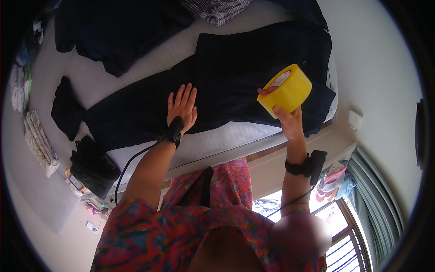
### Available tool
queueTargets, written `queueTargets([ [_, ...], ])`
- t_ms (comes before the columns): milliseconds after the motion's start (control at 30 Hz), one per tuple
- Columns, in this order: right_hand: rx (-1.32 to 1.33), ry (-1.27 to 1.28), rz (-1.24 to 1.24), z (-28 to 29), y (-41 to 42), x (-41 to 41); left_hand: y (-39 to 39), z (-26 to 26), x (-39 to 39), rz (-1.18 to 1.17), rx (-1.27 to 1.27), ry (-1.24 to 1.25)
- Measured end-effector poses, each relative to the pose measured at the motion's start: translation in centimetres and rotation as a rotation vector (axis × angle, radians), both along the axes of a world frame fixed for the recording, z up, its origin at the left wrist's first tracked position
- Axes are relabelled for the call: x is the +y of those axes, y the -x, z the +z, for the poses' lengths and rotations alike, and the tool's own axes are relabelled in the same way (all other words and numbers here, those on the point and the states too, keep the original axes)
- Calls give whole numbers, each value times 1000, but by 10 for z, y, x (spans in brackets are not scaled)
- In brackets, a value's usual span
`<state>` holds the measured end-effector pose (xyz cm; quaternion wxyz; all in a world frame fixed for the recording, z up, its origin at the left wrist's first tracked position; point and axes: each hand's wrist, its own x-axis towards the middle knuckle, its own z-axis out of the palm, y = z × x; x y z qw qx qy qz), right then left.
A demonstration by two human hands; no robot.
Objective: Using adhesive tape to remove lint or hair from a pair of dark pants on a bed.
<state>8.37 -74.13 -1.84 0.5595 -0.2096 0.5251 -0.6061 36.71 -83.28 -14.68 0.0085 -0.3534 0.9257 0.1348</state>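
Note:
A large roll of yellow packing tape (295, 89) is in my right hand (290, 120), with the thumb on its outside and fingers reaching into the core. Beneath the roll lies a dark navy garment (234, 74), spread across the bed. My left hand (182, 105) rests palm down on this garment with its fingers spread, left of the tape. A black band with a cable circles each wrist. Where the tape's loose end is cannot be made out.
More dark clothing (112, 30) lies on the mattress (136, 76) at the far left. A folded black cloth (91, 166) sits near the front edge, beside folded patterned fabric (40, 144). A striped bundle (221, 10) is at the back. A wall (377, 68) bounds the right.

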Motion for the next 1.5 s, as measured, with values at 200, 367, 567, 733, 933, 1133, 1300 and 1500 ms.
queueTargets([
  [200,1245,309,591,-59,-38,-21,6,9,0,-8,-30,-6],
  [367,167,-185,356,-49,-11,-84,-4,13,4,37,-82,-43],
  [567,530,275,167,-9,-39,-120,-3,13,-3,22,-79,-15],
  [733,1151,508,952,-78,-63,-108,0,2,2,9,-58,-117],
  [933,-382,84,410,-45,-6,-180,3,17,-6,25,-6,-51],
  [1133,-449,513,69,8,46,-66,8,28,-8,107,56,-92],
  [1300,-705,508,-313,17,99,82,35,40,-2,283,282,-106],
  [1500,-816,401,-666,12,129,160,127,111,14,637,722,-270],
])
